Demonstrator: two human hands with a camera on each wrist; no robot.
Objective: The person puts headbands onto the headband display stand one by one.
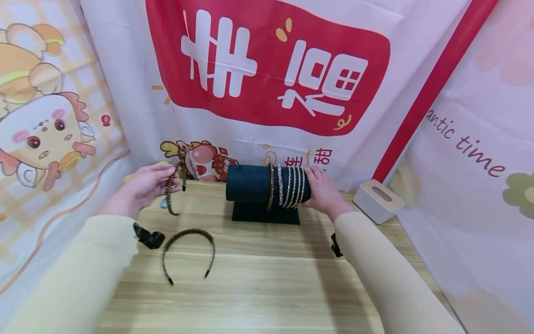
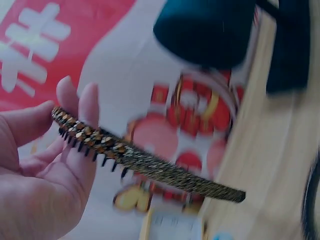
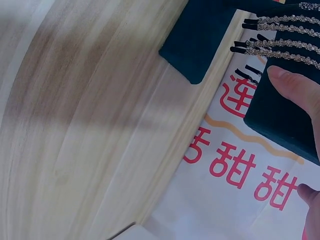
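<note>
My left hand (image 1: pixel 148 185) pinches a gold-beaded headband (image 2: pixel 170 172) near its toothed top, thumb against fingers. The headband hangs in the air left of a dark green display stand (image 1: pixel 248 183) with a padded horizontal roll. At the roll's right end my right hand (image 1: pixel 323 188) grips it, fingers over the top and thumb (image 3: pixel 292 85) on its side. Several sparkly silver headbands (image 1: pixel 296 185) sit around the right part of the roll, with a pinkish one (image 1: pixel 280 185) and a gold one (image 1: pixel 270 185) beside them. Another dark headband (image 1: pixel 192 231) lies on the table in front.
A white tissue box (image 1: pixel 377 204) with a wooden lid stands right of the display stand. Printed cloth (image 1: pixel 267 111) hangs behind the wood-grain table (image 1: pixel 267 278) and along both sides. A small pale box (image 2: pixel 175 227) shows low in the left wrist view.
</note>
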